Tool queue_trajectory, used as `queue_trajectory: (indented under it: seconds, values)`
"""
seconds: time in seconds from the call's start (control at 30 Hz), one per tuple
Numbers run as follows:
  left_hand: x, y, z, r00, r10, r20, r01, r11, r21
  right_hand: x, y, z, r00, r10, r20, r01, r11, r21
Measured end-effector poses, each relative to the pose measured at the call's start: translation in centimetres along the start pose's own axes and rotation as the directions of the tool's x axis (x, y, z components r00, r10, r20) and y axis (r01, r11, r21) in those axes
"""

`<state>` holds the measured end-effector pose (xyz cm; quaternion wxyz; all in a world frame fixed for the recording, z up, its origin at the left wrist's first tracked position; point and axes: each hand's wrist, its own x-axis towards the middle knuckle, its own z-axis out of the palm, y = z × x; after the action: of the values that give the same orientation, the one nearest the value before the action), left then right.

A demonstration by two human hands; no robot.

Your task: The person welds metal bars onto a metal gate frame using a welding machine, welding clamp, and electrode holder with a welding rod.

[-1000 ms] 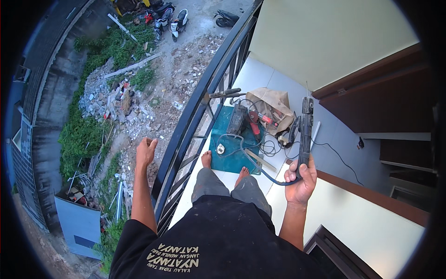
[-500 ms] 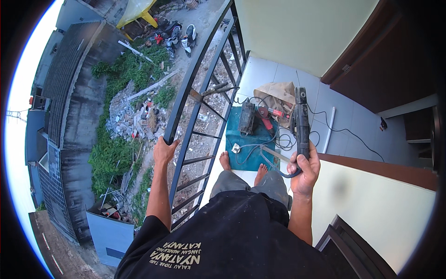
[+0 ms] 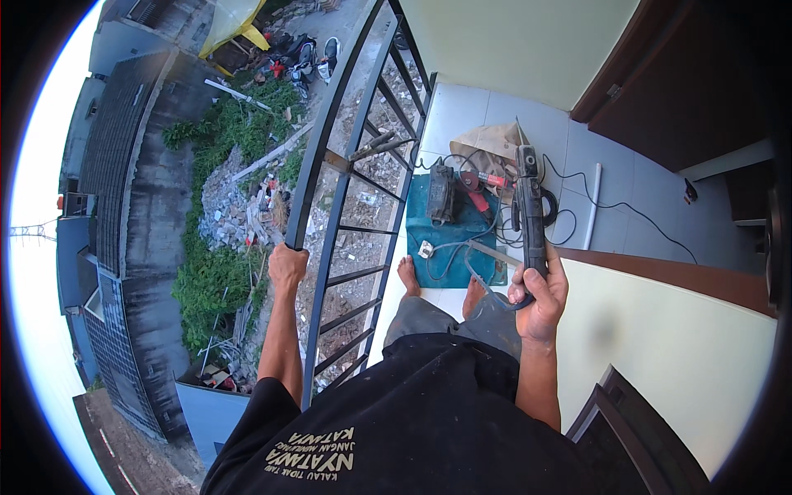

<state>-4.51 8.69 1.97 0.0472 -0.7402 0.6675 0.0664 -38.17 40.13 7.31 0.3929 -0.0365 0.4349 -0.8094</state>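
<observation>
My left hand (image 3: 288, 266) is closed round the black metal top rail of the balcony railing (image 3: 307, 186). My right hand (image 3: 544, 301) grips the lower end of a long black object (image 3: 530, 206), held upright in front of me; its exact kind does not show from this side. Close to the fingers, a pale flat strip (image 3: 495, 252) and a blue-grey loop (image 3: 487, 280) stick out to the left. Against the railing rests what looks like a welding electrode holder (image 3: 375, 147), with a dark cable running from it.
On a teal mat (image 3: 421, 235) by my bare feet stand a dark boxy machine (image 3: 443, 194) and a red angle grinder (image 3: 474, 191). A tan sack (image 3: 487, 140) lies behind. Cables and a white tube (image 3: 592, 206) cross the tiles. Beyond the railing, the ground drops to rubble (image 3: 235, 202).
My left thumb, earlier stretched out beside the rail, is now folded in closer round it. The black object in my right hand has shifted slightly, and the whole view has moved a little.
</observation>
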Motion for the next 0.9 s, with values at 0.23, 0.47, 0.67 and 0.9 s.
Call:
queue_trajectory:
  seconds: [0.23, 0.47, 0.67, 0.9]
  values:
    - [1.6, -1.8, 0.6, 0.978, 0.206, 0.032, -0.200, 0.971, -0.132, 2.2, 3.1, -2.8, 0.993, 0.121, -0.015, -0.120, 0.992, 0.027]
    - [2.0, -2.0, 1.5, 0.996, 0.092, -0.015, -0.093, 0.991, -0.095, 5.8, 13.3, -7.5, 0.953, 0.301, -0.040, -0.294, 0.947, 0.128]
    - [1.3, -2.0, 1.7, 0.999, 0.049, -0.022, -0.053, 0.975, -0.215, 7.4, 22.3, -10.2, 0.926, 0.354, -0.129, -0.346, 0.935, 0.081]
    - [1.2, -2.2, 1.5, 0.999, 0.040, -0.022, -0.043, 0.984, -0.174, 7.3, 29.0, -13.0, 0.886, 0.392, -0.246, -0.416, 0.908, -0.053]
